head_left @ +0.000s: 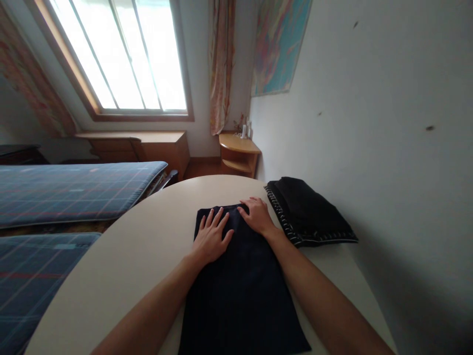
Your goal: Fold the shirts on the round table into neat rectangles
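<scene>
A dark navy cloth (pixel 242 291) lies flat on a round, cream-coloured table (pixel 148 246), its narrower end away from me and its wider end running out of view at the bottom. My left hand (pixel 212 238) rests palm down near the far left corner of the cloth, fingers spread. Near the far right corner, my right hand (pixel 256 215) lies on the cloth's edge with the thumb apart from the fingers. Neither hand grips anything.
Folded black cloth with white edge stitching (pixel 310 212) lies at the table's right, beside the wall. Plaid mattresses (pixel 74 192) stand to the left. Beyond the table are a wooden corner shelf (pixel 240 143), a desk (pixel 162 138) and a window.
</scene>
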`<action>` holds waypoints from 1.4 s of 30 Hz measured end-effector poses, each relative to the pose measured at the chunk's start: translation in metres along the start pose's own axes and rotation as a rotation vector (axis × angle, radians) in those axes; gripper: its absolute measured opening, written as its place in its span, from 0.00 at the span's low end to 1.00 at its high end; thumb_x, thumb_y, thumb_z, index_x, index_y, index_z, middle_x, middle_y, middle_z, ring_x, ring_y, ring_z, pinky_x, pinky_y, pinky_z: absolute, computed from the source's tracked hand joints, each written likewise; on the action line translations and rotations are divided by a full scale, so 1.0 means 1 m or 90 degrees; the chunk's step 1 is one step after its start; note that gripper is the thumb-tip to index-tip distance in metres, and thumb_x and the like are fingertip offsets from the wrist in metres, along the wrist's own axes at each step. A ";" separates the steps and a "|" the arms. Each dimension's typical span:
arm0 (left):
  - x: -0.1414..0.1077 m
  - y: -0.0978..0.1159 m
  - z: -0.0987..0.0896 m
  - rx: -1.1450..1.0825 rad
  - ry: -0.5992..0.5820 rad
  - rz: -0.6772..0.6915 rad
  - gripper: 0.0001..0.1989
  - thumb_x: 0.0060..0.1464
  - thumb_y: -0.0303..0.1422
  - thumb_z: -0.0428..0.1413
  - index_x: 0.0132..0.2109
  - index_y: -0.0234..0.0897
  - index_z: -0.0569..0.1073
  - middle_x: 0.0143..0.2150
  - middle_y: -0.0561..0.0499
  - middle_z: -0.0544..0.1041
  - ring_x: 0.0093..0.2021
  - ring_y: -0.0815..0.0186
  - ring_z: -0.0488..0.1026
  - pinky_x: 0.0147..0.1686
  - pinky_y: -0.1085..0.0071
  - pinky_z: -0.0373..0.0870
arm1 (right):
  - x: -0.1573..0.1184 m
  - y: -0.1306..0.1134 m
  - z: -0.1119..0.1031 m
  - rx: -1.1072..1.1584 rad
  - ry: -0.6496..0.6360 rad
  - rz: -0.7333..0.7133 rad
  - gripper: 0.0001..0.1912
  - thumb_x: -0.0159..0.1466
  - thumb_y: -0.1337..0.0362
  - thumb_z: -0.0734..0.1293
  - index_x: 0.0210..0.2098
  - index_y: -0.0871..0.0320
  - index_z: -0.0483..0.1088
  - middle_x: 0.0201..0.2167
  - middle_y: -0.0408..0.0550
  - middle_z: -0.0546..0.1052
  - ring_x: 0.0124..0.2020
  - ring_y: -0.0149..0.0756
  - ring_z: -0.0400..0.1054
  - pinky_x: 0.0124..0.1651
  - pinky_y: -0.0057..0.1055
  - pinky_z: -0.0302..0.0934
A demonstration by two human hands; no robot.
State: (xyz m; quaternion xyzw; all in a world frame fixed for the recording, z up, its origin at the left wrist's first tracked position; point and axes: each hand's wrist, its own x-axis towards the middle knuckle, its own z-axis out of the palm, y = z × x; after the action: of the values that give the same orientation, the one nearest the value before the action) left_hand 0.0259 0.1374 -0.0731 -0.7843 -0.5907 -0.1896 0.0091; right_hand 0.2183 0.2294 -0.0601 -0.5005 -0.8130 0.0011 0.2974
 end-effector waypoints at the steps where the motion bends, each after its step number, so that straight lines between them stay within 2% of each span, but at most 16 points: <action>1: 0.000 0.000 0.000 0.000 0.003 0.002 0.29 0.67 0.45 0.47 0.71 0.44 0.58 0.75 0.49 0.51 0.74 0.48 0.45 0.69 0.44 0.48 | 0.000 -0.001 0.001 -0.008 -0.004 -0.007 0.17 0.68 0.56 0.66 0.51 0.58 0.75 0.50 0.56 0.78 0.59 0.51 0.62 0.62 0.46 0.51; 3: 0.000 0.000 0.000 -0.001 0.008 0.005 0.29 0.67 0.45 0.48 0.71 0.45 0.59 0.75 0.49 0.50 0.74 0.48 0.45 0.69 0.44 0.48 | 0.001 -0.003 0.002 0.002 -0.011 -0.027 0.13 0.65 0.59 0.68 0.46 0.57 0.77 0.47 0.55 0.78 0.58 0.50 0.62 0.62 0.46 0.52; 6: 0.000 -0.001 0.000 -0.004 0.003 0.002 0.29 0.67 0.45 0.48 0.71 0.45 0.58 0.75 0.47 0.49 0.74 0.48 0.45 0.69 0.44 0.48 | 0.001 -0.003 -0.001 0.073 -0.002 -0.063 0.05 0.63 0.67 0.69 0.39 0.55 0.76 0.43 0.50 0.79 0.57 0.47 0.63 0.62 0.44 0.51; 8: 0.000 -0.001 0.000 -0.008 -0.004 -0.004 0.30 0.66 0.45 0.48 0.71 0.45 0.57 0.75 0.45 0.47 0.74 0.49 0.45 0.69 0.45 0.48 | -0.001 -0.003 -0.004 0.126 0.011 -0.086 0.07 0.60 0.72 0.68 0.35 0.54 0.75 0.40 0.47 0.79 0.55 0.45 0.65 0.60 0.43 0.51; 10: 0.000 -0.001 -0.001 -0.018 -0.003 -0.009 0.30 0.66 0.45 0.49 0.71 0.44 0.57 0.76 0.43 0.46 0.74 0.49 0.44 0.69 0.45 0.48 | -0.003 -0.002 -0.008 0.161 0.014 -0.092 0.11 0.58 0.74 0.67 0.37 0.54 0.75 0.38 0.46 0.78 0.50 0.43 0.67 0.58 0.42 0.53; 13: 0.001 -0.001 -0.001 -0.046 0.015 -0.016 0.34 0.65 0.44 0.50 0.72 0.40 0.53 0.76 0.41 0.46 0.74 0.50 0.44 0.69 0.47 0.48 | -0.007 -0.003 -0.012 0.183 -0.012 -0.097 0.25 0.54 0.76 0.67 0.49 0.53 0.74 0.35 0.43 0.76 0.45 0.40 0.68 0.56 0.41 0.53; 15: 0.000 -0.001 0.000 -0.064 0.032 -0.018 0.37 0.63 0.44 0.51 0.73 0.37 0.50 0.75 0.40 0.47 0.74 0.50 0.44 0.69 0.48 0.48 | -0.009 -0.005 -0.013 0.180 -0.032 -0.105 0.30 0.53 0.76 0.68 0.54 0.53 0.72 0.33 0.42 0.75 0.45 0.40 0.68 0.57 0.41 0.53; 17: -0.001 -0.002 0.001 -0.075 0.052 -0.015 0.39 0.62 0.44 0.52 0.73 0.36 0.48 0.75 0.39 0.48 0.74 0.49 0.43 0.69 0.48 0.48 | -0.010 -0.007 -0.013 0.168 -0.033 -0.105 0.29 0.53 0.75 0.69 0.54 0.53 0.73 0.31 0.41 0.75 0.44 0.40 0.68 0.56 0.41 0.52; 20: 0.001 -0.004 -0.001 -0.086 0.086 -0.005 0.40 0.61 0.43 0.54 0.73 0.34 0.48 0.74 0.37 0.50 0.74 0.48 0.43 0.69 0.48 0.49 | -0.011 -0.009 -0.016 0.156 -0.024 -0.102 0.20 0.57 0.72 0.70 0.49 0.53 0.76 0.28 0.40 0.74 0.41 0.39 0.68 0.54 0.40 0.53; 23: 0.010 -0.011 -0.008 -0.101 0.129 -0.012 0.37 0.62 0.42 0.52 0.72 0.36 0.49 0.73 0.38 0.53 0.74 0.50 0.45 0.68 0.48 0.52 | -0.011 -0.011 -0.018 0.163 -0.025 -0.107 0.14 0.60 0.66 0.72 0.46 0.52 0.77 0.26 0.40 0.74 0.40 0.39 0.68 0.54 0.40 0.53; 26: 0.022 -0.022 -0.014 -0.128 0.147 -0.059 0.31 0.66 0.40 0.48 0.71 0.36 0.53 0.72 0.40 0.59 0.73 0.51 0.49 0.67 0.48 0.54 | -0.011 -0.011 -0.017 0.175 -0.022 -0.109 0.12 0.62 0.61 0.72 0.46 0.52 0.78 0.24 0.39 0.73 0.39 0.38 0.69 0.55 0.40 0.53; 29: 0.029 -0.036 -0.010 -0.155 0.123 -0.088 0.29 0.66 0.40 0.47 0.70 0.34 0.56 0.68 0.40 0.65 0.72 0.50 0.52 0.67 0.48 0.54 | -0.011 -0.011 -0.015 0.167 -0.005 -0.094 0.07 0.64 0.63 0.70 0.42 0.53 0.79 0.23 0.40 0.73 0.36 0.37 0.68 0.54 0.39 0.54; 32: 0.030 -0.047 -0.001 -0.168 0.090 -0.091 0.32 0.63 0.40 0.52 0.69 0.33 0.57 0.62 0.42 0.72 0.70 0.50 0.56 0.68 0.49 0.53 | -0.011 -0.010 -0.014 0.155 0.006 -0.079 0.06 0.64 0.65 0.69 0.40 0.53 0.79 0.23 0.41 0.72 0.35 0.37 0.68 0.52 0.38 0.56; 34: 0.029 -0.052 0.003 -0.167 0.083 -0.079 0.33 0.60 0.39 0.55 0.68 0.32 0.59 0.60 0.41 0.74 0.68 0.50 0.59 0.68 0.50 0.54 | -0.011 -0.010 -0.013 0.154 0.010 -0.080 0.06 0.64 0.65 0.69 0.40 0.54 0.78 0.23 0.41 0.72 0.34 0.37 0.67 0.52 0.37 0.56; 38: 0.029 -0.050 -0.001 -0.159 0.110 -0.037 0.26 0.59 0.36 0.56 0.63 0.35 0.66 0.58 0.41 0.74 0.61 0.52 0.67 0.65 0.52 0.59 | -0.011 -0.011 -0.013 0.153 0.021 -0.082 0.05 0.64 0.65 0.69 0.39 0.54 0.77 0.23 0.40 0.72 0.34 0.37 0.67 0.52 0.37 0.56; 42: 0.029 -0.040 -0.012 -0.186 0.143 0.018 0.13 0.58 0.31 0.55 0.51 0.41 0.73 0.50 0.47 0.77 0.54 0.57 0.72 0.67 0.50 0.55 | -0.010 -0.011 -0.014 0.152 0.027 -0.062 0.04 0.66 0.64 0.68 0.39 0.55 0.76 0.27 0.42 0.75 0.34 0.37 0.68 0.51 0.37 0.57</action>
State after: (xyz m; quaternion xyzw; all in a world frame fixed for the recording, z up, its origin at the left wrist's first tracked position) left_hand -0.0085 0.1734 -0.0615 -0.7593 -0.5411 -0.3596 -0.0361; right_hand 0.2191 0.2116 -0.0500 -0.4213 -0.8240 0.0730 0.3718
